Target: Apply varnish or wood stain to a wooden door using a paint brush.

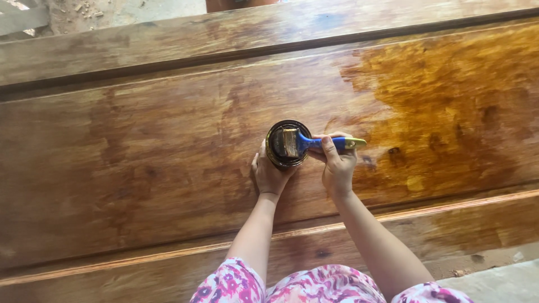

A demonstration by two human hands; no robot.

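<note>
A small round tin (287,163) of dark varnish stands on a large wooden panel (140,163). My left hand (269,174) grips the tin from below and the left. My right hand (337,165) holds a paintbrush (314,142) with a blue handle and a green end. The bristles of the brush rest inside the tin's mouth. The panel's right part (449,112) is glossy, golden and wet-looking; the left part is duller brown.
Raised wooden frame rails run along the panel's far edge (224,33) and near edge (168,252). Dusty concrete floor (112,11) shows at the top left and a grey slab (499,283) at the bottom right. Pink floral clothing (314,286) is at the bottom.
</note>
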